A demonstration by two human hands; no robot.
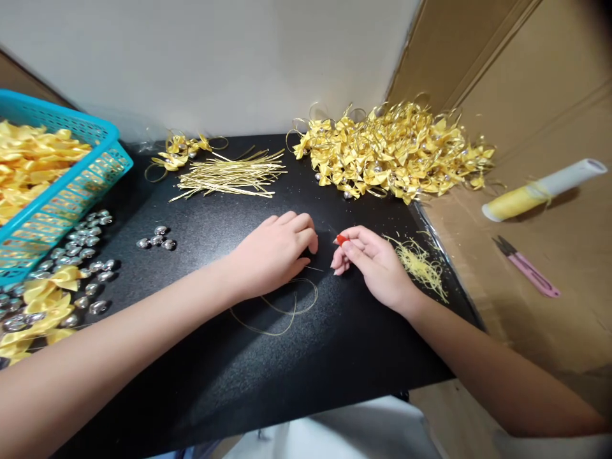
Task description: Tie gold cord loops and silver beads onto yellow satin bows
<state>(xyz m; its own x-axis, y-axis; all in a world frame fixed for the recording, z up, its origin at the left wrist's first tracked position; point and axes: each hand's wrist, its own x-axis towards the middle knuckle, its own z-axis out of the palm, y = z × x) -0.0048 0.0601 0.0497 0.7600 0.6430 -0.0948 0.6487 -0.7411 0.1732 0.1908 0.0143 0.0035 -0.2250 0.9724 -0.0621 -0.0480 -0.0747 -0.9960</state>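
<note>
My left hand (277, 252) is over the middle of the black table, fingers curled down and thumb near the index finger. A thin yellowish thread (291, 312) loops on the tabletop and runs under this hand; whether the fingers grip it is hidden. A fine straight piece, perhaps a needle (314, 268), shows just beyond the thumb. To the right, a short gap away, my right hand (377, 264) is closed in a pinch. Something small and red (341, 240) shows at its index fingertip; I cannot tell whether it is held or worn.
A blue basket (117, 131) of yellow ribbon bows stands left, beside silver beads (98, 307). Gold twist ties (234, 175) and a heap of finished bow ornaments (392, 153) lie at the back. Right are thread scraps (423, 264), pink snips (530, 271) and a tube (545, 189).
</note>
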